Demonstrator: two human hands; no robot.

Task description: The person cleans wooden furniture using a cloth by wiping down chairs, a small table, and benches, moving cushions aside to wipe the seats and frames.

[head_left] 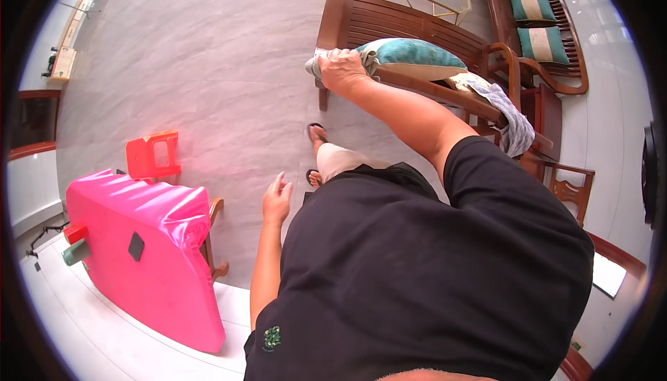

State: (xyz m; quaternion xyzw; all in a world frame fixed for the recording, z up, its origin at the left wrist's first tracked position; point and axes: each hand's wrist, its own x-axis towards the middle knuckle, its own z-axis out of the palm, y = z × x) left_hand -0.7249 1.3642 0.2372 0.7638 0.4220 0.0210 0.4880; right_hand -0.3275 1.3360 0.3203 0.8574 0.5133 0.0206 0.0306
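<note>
My right hand [342,71] is closed around a grey cloth [312,68] and presses it against the end of a brown wooden bench [410,14]. Folds of the cloth stick out on both sides of the fingers. Right beside that hand, a teal and cream cushion [420,56] lies on the bench. Lower down, my left hand [276,200] hangs by my side with nothing in it, its fingers loosely stretched and apart. Nearest to it is the grey floor.
A bluish-grey cloth [515,127] drapes over the bench's right end. At left stand a pink-covered table [146,263] and a red plastic stool [154,156]. Far right, a wooden settee [578,68] carries teal and cream cushions. Beyond the bench is a gold-framed glass table [417,7].
</note>
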